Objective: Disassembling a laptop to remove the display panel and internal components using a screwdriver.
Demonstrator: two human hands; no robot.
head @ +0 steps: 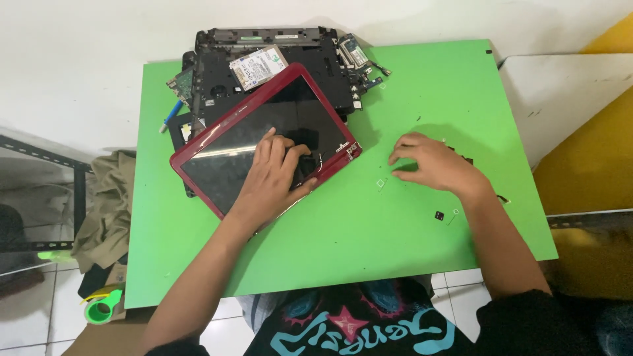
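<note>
A red-framed laptop screen panel (217, 142) lies tilted on the green table top (369, 231). My left hand (273, 178) rests flat on its dark glass near the lower right corner, fingers spread. My right hand (432, 163) hovers over the green surface to the right, fingers curled down toward tiny loose parts (381, 182). Behind the screen lies the black laptop base (310, 56), opened up, with a silver hard drive (257, 67) on top.
A small circuit board (356, 51) and a green board (183, 82) sit by the base. A blue pen (171, 115) lies at the left edge. Small black bits (440, 215) lie near my right forearm. A green tape roll (100, 310) is on the floor.
</note>
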